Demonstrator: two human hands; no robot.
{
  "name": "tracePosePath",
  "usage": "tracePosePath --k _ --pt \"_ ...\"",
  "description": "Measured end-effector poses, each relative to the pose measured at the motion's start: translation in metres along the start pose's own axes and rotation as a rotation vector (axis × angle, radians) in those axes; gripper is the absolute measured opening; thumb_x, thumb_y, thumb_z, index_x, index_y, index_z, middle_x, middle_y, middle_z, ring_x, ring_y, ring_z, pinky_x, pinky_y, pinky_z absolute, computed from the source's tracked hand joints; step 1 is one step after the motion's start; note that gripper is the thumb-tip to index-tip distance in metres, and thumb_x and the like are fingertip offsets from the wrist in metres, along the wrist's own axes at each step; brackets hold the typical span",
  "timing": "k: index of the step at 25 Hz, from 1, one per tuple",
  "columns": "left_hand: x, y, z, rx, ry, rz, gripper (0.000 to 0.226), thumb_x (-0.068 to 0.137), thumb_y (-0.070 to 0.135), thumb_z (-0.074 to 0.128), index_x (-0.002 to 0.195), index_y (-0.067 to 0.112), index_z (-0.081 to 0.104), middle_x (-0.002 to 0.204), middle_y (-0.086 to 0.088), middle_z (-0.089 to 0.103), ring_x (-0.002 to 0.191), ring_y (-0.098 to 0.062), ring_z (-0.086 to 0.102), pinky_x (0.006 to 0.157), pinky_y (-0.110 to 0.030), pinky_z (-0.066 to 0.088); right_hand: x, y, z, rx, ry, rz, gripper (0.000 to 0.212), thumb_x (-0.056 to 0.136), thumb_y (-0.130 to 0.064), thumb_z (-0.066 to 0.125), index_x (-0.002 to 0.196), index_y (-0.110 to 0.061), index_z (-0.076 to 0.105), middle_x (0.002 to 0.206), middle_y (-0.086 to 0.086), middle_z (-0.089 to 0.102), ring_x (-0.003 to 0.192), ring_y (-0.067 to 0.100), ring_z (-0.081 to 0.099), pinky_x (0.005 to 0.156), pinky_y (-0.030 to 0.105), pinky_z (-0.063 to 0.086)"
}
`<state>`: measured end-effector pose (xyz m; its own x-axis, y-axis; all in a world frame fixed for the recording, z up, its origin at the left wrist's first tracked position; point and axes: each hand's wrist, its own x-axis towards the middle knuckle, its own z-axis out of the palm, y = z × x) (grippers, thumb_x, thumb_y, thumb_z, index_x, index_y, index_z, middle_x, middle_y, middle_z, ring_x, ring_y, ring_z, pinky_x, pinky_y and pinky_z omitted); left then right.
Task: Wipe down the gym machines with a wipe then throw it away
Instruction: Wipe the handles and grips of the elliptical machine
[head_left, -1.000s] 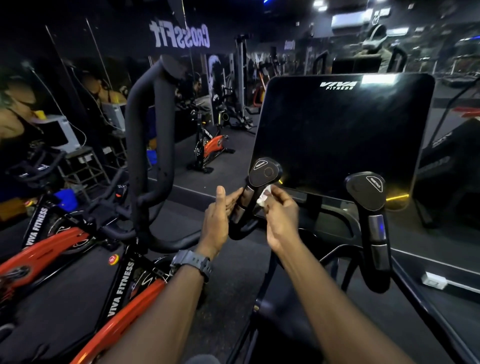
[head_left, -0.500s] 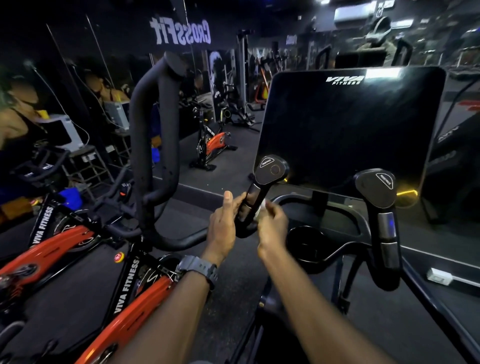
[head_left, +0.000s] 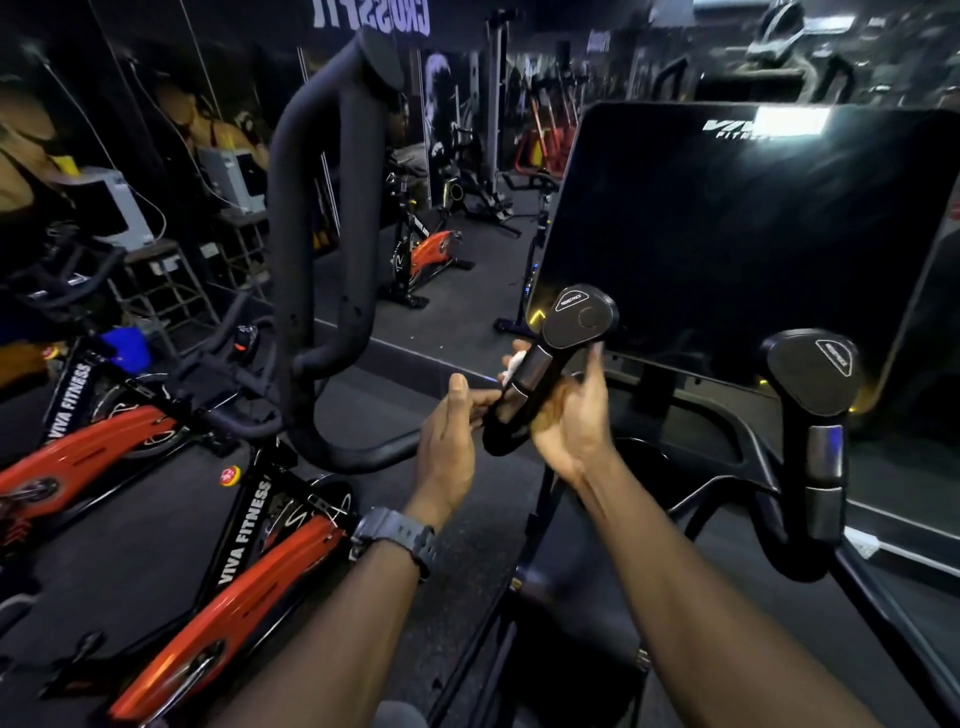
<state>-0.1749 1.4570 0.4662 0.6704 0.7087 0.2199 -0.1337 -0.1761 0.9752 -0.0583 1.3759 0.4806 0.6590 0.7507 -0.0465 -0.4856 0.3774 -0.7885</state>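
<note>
A black machine's left handle grip (head_left: 537, 371) rises in front of its dark console screen (head_left: 727, 234). My right hand (head_left: 571, 421) wraps round this grip from the right. Its fingertips come out on the grip's far left side and press a small white wipe (head_left: 513, 365) against it. Most of the wipe is hidden. My left hand (head_left: 447, 441), thumb up, holds the grip's lower end, and a watch sits on that wrist. The machine's right handle grip (head_left: 815, 400) stands untouched to the right.
A tall black looped handlebar (head_left: 311, 208) stands just left of my hands. Orange spin bikes (head_left: 249, 582) fill the lower left, with another (head_left: 431, 249) farther back. A mirror wall and a stool with boxes (head_left: 156, 260) are at the left.
My right hand has turned palm-up and wrapped round the grip, carrying the wipe from its right side to its far left side. The view has moved closer and tilted down. My left hand keeps its hold.
</note>
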Motion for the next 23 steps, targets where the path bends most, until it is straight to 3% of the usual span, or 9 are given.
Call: tracePosePath --k 3,5,7,10,11,13,15,19,23 --pt "0.000 -0.009 -0.005 -0.018 -0.008 -0.029 0.079 0.087 0.077 0.020 0.104 0.022 0.075 0.104 0.003 0.075 0.105 -0.010 0.068 0.099 -0.036 0.051 -0.017 0.044 0.004 -0.237 0.056 -0.044 0.104 0.072 -0.089 0.029 0.138 -0.012 0.052 0.136 0.003 0.058 0.127 0.013 0.052 0.115 0.036 0.032" --pt "-0.001 -0.013 -0.009 -0.016 -0.021 -0.038 0.078 0.088 0.076 0.020 0.103 0.024 0.075 0.104 0.004 0.076 0.106 -0.008 0.068 0.100 -0.035 0.050 -0.027 0.060 -0.003 -0.462 0.074 -0.049 0.112 0.066 -0.096 0.031 0.139 -0.014 0.050 0.142 0.002 0.054 0.134 0.011 0.045 0.119 0.037 0.027" --pt "0.000 -0.018 -0.010 -0.018 -0.050 -0.081 0.077 0.086 0.078 0.019 0.102 0.028 0.075 0.105 0.006 0.075 0.107 -0.006 0.067 0.100 -0.032 0.049 -0.022 0.057 -0.011 -0.442 0.059 -0.086 0.098 0.079 -0.083 0.031 0.136 -0.007 0.053 0.137 0.010 0.058 0.131 0.018 0.049 0.117 0.038 0.030" --pt "0.003 -0.029 -0.010 -0.014 -0.056 -0.119 0.080 0.081 0.085 0.021 0.099 0.031 0.076 0.105 0.006 0.076 0.106 -0.007 0.067 0.100 -0.033 0.048 -0.025 0.071 -0.013 -0.142 0.134 -0.140 0.048 0.102 -0.037 0.038 0.131 -0.004 0.058 0.128 0.009 0.064 0.121 0.021 0.056 0.109 0.035 0.036" --pt "0.003 -0.032 -0.010 -0.021 -0.051 -0.131 0.080 0.081 0.085 0.022 0.101 0.029 0.076 0.106 0.005 0.075 0.107 -0.007 0.067 0.101 -0.033 0.048 -0.028 0.082 -0.012 -0.286 0.201 -0.197 0.033 0.102 -0.021 0.044 0.127 -0.009 0.063 0.126 0.004 0.065 0.120 0.018 0.057 0.107 0.032 0.039" --pt "0.003 -0.034 -0.010 -0.015 -0.055 -0.147 0.079 0.081 0.083 0.022 0.103 0.029 0.075 0.108 0.005 0.075 0.108 -0.006 0.066 0.101 -0.031 0.048 -0.025 0.097 -0.019 -0.690 0.386 -0.301 0.029 0.095 -0.003 0.056 0.118 -0.017 0.068 0.119 -0.003 0.067 0.114 0.017 0.061 0.099 0.024 0.044" --pt "0.002 -0.035 -0.011 -0.006 -0.075 -0.155 0.077 0.081 0.083 0.022 0.104 0.031 0.074 0.110 0.007 0.074 0.109 -0.005 0.065 0.101 -0.029 0.047 -0.021 0.094 -0.023 -0.848 0.527 -0.304 0.025 0.090 -0.008 0.065 0.112 -0.017 0.073 0.107 -0.004 0.072 0.098 0.010 0.065 0.086 0.021 0.048" --pt "0.003 -0.042 -0.010 -0.031 -0.059 -0.173 0.086 0.081 0.085 0.026 0.113 0.021 0.073 0.114 0.002 0.073 0.112 -0.009 0.065 0.107 -0.036 0.046 -0.023 0.106 -0.018 -0.525 0.579 -0.263 0.021 0.084 -0.006 0.072 0.100 -0.019 0.072 0.089 -0.009 0.074 0.080 0.002 0.067 0.076 0.018 0.053" --pt "-0.002 -0.044 -0.007 -0.035 -0.043 -0.160 0.080 0.082 0.082 0.026 0.113 0.024 0.071 0.116 0.001 0.072 0.113 -0.009 0.064 0.106 -0.036 0.047 -0.018 0.116 -0.007 -0.542 0.684 -0.171 0.029 0.082 -0.002 0.072 0.083 -0.028 0.059 0.076 -0.014 0.065 0.071 0.002 0.063 0.068 0.017 0.048"
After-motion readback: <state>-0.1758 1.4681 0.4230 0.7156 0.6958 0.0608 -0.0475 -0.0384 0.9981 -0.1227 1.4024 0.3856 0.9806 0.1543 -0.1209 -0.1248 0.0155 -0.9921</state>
